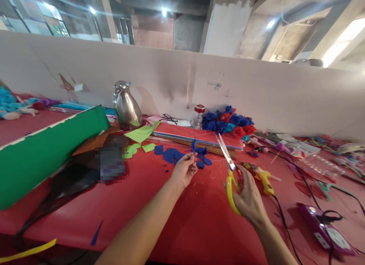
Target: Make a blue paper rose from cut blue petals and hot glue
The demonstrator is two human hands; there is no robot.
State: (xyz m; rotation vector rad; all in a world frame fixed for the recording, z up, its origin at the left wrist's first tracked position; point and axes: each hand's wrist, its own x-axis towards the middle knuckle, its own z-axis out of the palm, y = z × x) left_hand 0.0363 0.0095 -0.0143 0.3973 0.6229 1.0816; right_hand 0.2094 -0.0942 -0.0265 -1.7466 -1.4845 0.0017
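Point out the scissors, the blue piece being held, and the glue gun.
scissors [228, 158]: head view, blades near the pivot.
blue piece [194, 145]: head view, its upper end.
glue gun [264, 177]: head view, yellow body.

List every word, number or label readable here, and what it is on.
Nothing here reads clearly.
On the white partition, a dark scribble: too blurred to read.
On the purple power strip, a white label: too small to read.
On the yellow scissors in the right hand: no print shows.
On the blue paper piece in the left hand: no print shows.
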